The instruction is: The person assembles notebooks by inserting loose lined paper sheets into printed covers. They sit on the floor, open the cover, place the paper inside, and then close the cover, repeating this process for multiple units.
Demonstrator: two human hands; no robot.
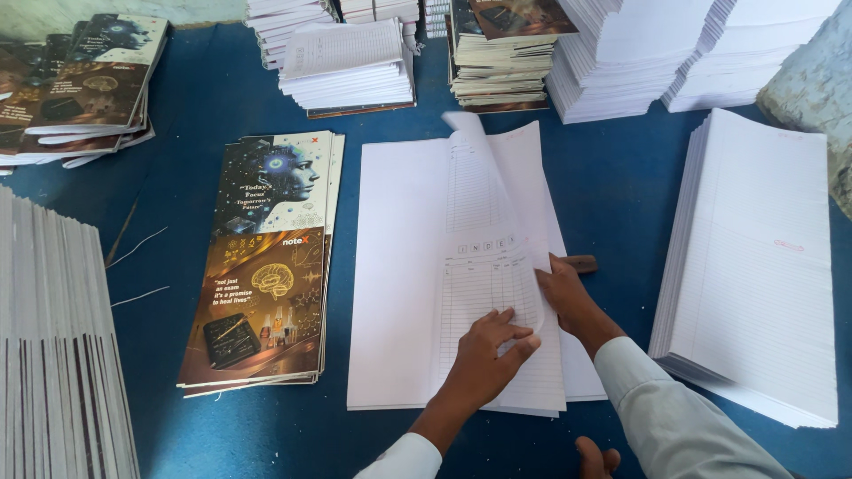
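A pile of white ruled sheets point(399, 266) lies flat on the blue table point(612, 186) in front of me. The top sheet point(484, 204), printed with a table grid, is lifted and curling along its right side. My left hand point(488, 350) presses flat on the lower part of that sheet, fingers spread. My right hand point(568, 297) pinches the sheet's right edge near the fold. A small dark wooden piece point(581, 263) lies just beyond my right hand.
A stack of illustrated notebook covers point(266, 257) lies to the left. A thick pile of lined paper point(754, 266) sits at the right. More stacks of paper point(621, 53) and covers point(80, 89) line the far edge; a tall pile point(53, 355) stands near left.
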